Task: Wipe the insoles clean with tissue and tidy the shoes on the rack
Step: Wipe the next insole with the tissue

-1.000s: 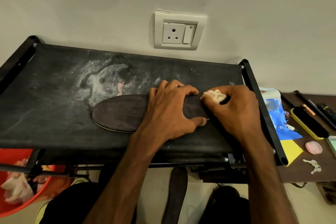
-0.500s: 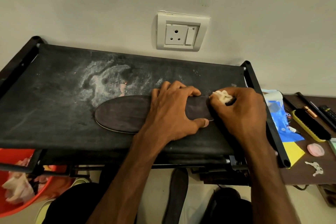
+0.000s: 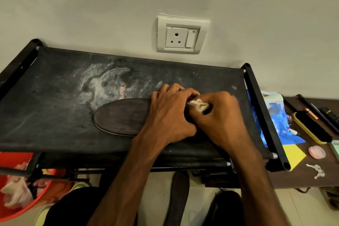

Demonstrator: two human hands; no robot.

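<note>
A dark insole point(image 3: 122, 116) lies flat on the black fabric top of the shoe rack point(image 3: 45, 112), its rounded end pointing left. My left hand point(image 3: 170, 115) rests on the insole's right half with curled fingers pressing it down. My right hand point(image 3: 220, 121) grips a crumpled white tissue point(image 3: 199, 105) and holds it against the insole's right end, touching my left hand. The insole's right end is hidden under both hands. A second dark insole point(image 3: 178, 196) stands below the rack's front edge.
White dust marks the rack top point(image 3: 106, 82) behind the insole. An orange tub with used tissues point(image 3: 16, 194) sits lower left. On the brown table to the right lie a blue packet point(image 3: 278, 119), a black-and-yellow brush point(image 3: 311, 127), yellow paper point(image 3: 293, 156), a pink disc point(image 3: 316, 152) and keys point(image 3: 316, 169). A wall socket point(image 3: 181, 35) is behind.
My right hand with the tissue has slid left along the insole until it meets my left hand. The left hand has stayed in place on the insole.
</note>
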